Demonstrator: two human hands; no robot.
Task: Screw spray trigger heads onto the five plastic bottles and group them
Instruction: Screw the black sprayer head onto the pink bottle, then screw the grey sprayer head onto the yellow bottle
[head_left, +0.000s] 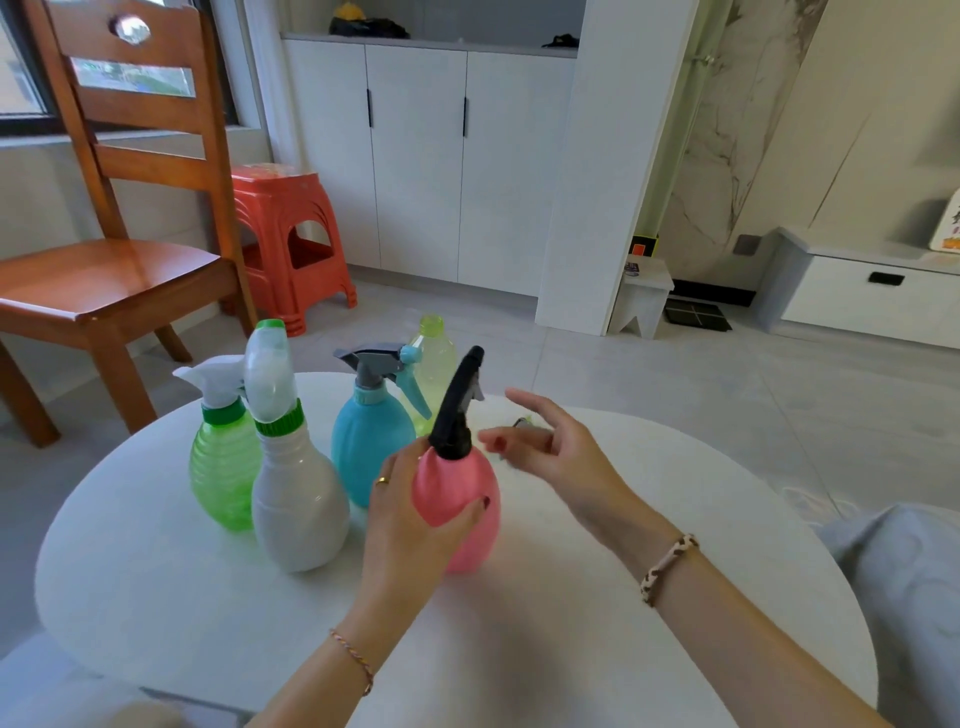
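Note:
My left hand grips a pink bottle that stands on the round white table and carries a black trigger head. My right hand hovers just right of that head with fingers loosely spread, holding nothing. To the left stand a blue bottle with a grey-blue trigger head, a white bottle with a white-green head, and a green ribbed bottle with a white head. A pale green bottle behind has no trigger head. A small part lies half hidden behind my right hand.
A wooden chair stands beyond the table at the left, with an orange plastic stool behind it. White cabinets line the far wall. A grey cushioned seat sits at the right edge.

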